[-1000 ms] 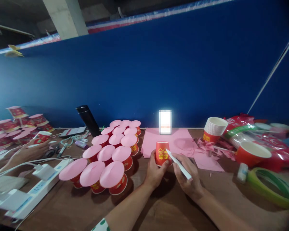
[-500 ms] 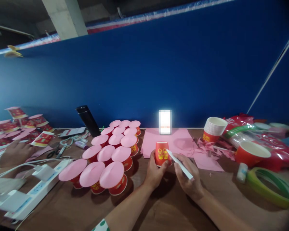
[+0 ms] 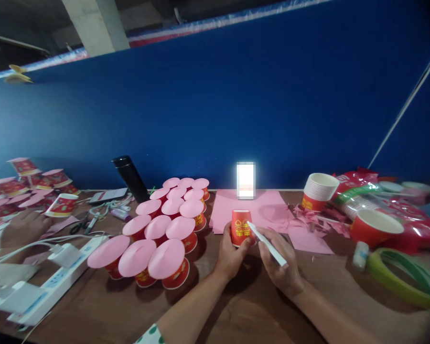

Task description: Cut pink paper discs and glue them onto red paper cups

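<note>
My left hand (image 3: pixel 232 255) is wrapped round a red paper cup (image 3: pixel 241 224) with yellow characters, wider toward its lower end. In my right hand (image 3: pixel 281 263) is a slim white pen-like stick (image 3: pixel 270 246), whose upper end meets or nearly meets the cup's right side. Whether that end touches is too small to tell. To the left stand several rows of upturned red cups topped with pink paper discs (image 3: pixel 166 259). Behind the held cup lie pink paper sheets (image 3: pixel 222 210), and a glowing, blurred-out upright rectangle (image 3: pixel 245 180) stands at their back.
On the right are stacked paper cups (image 3: pixel 319 191), a larger red cup (image 3: pixel 376 228), green-yellow tape (image 3: pixel 401 282) and pink scraps (image 3: pixel 308 217). A black flask (image 3: pixel 131 179) and a power strip (image 3: pixel 57 282) are leftward. Another person's hand (image 3: pixel 25 229) is at far left, near decorated cups.
Both hands keep nearly the same pose on the cup and the white stick. At far left, the cup by the other person's hand has tilted more upright.
</note>
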The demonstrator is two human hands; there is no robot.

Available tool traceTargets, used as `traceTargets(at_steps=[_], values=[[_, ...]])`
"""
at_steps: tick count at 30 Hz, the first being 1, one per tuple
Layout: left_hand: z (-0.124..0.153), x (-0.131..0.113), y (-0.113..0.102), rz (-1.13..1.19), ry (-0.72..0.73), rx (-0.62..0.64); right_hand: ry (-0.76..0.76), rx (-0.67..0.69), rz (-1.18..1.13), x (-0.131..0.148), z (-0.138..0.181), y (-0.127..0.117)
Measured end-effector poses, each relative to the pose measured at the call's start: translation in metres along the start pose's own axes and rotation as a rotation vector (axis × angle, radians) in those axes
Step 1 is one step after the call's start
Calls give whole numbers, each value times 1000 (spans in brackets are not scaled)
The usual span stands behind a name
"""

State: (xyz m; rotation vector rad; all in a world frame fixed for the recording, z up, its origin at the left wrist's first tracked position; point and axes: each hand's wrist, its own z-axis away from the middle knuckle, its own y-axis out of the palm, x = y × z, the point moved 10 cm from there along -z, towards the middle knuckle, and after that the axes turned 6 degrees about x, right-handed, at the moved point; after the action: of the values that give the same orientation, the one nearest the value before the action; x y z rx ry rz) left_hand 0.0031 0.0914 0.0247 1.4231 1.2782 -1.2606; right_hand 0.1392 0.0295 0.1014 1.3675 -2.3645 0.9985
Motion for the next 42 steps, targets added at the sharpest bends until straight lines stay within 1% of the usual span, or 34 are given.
traceTargets(at_steps=[10, 15, 24, 29, 34, 42], values=[[0, -2, -1, -44, 14, -13, 1, -4, 30, 3, -3, -1], [0, -2, -1, -24, 6, -6, -11, -9, 35, 6, -4, -2], [-1, -2, -2, -34, 1, -27, 0, 4, 41, 1, -2, -1], [0, -6, -1, -26, 25, -16, -8, -10, 38, 3, -3, -3], [-1, -4, -2, 17, 18, -24, -9, -18, 55, 3, -3, -4], [-1, -3, -3, 26, 7, -38, -6, 5, 31, -1, -1, 0]])
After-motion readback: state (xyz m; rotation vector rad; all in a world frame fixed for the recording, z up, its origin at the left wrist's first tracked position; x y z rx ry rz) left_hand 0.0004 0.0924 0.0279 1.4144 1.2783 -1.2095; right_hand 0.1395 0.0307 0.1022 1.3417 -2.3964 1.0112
